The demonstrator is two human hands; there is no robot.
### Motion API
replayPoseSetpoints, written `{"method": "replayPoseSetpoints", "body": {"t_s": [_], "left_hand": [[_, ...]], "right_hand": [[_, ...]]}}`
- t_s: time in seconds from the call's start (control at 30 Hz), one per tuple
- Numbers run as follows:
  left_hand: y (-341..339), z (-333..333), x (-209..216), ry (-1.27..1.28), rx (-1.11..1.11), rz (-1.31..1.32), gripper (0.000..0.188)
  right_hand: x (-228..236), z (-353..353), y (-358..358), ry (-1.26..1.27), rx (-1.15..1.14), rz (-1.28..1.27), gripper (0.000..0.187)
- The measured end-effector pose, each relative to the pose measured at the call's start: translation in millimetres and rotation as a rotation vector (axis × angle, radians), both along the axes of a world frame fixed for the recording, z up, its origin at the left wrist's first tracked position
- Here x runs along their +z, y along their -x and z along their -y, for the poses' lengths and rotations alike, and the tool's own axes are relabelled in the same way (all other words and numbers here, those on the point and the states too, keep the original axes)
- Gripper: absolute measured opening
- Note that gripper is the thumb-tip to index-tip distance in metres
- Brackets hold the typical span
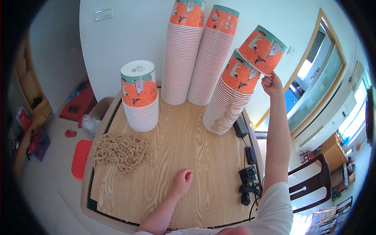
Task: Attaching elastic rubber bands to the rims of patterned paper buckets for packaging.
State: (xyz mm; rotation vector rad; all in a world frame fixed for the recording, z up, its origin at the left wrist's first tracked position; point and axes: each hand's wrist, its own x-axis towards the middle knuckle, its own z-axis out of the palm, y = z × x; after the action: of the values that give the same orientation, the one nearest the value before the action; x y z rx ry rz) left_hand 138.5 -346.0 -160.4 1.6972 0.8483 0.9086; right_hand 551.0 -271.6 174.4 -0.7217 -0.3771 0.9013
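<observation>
My right hand, raised at the right, pinches the rim of an upside-down paper bucket, orange with a green band and animal pictures. That bucket is tilted above the right stack of nested buckets, its lower edge close to the stack's top; whether they touch I cannot tell. Strands of brown twine hang down the side of this stack. My left hand rests as a closed fist on the table's front middle, and I see nothing in it. A tangled heap of twine lies left of it.
Two tall bucket stacks stand at the table's back, against the wall. A shorter stack is at the left. Black adapters and cables line the right edge of the wooden table. A dark chair and red stool flank it.
</observation>
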Motion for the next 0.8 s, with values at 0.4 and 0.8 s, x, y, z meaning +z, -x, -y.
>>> {"method": "replayPoseSetpoints", "body": {"t_s": [0.4, 0.8], "left_hand": [[-2, 1, -3, -0.005, 0.011, 0.003, 0.007], [-3, 1, -1, -0.003, 0.002, 0.004, 0.007]], "right_hand": [[-1, -8, -12, 0.102, -0.075, 0.114, 0.030], [-8, -14, -38, 0.127, -0.076, 0.236, 0.025]]}}
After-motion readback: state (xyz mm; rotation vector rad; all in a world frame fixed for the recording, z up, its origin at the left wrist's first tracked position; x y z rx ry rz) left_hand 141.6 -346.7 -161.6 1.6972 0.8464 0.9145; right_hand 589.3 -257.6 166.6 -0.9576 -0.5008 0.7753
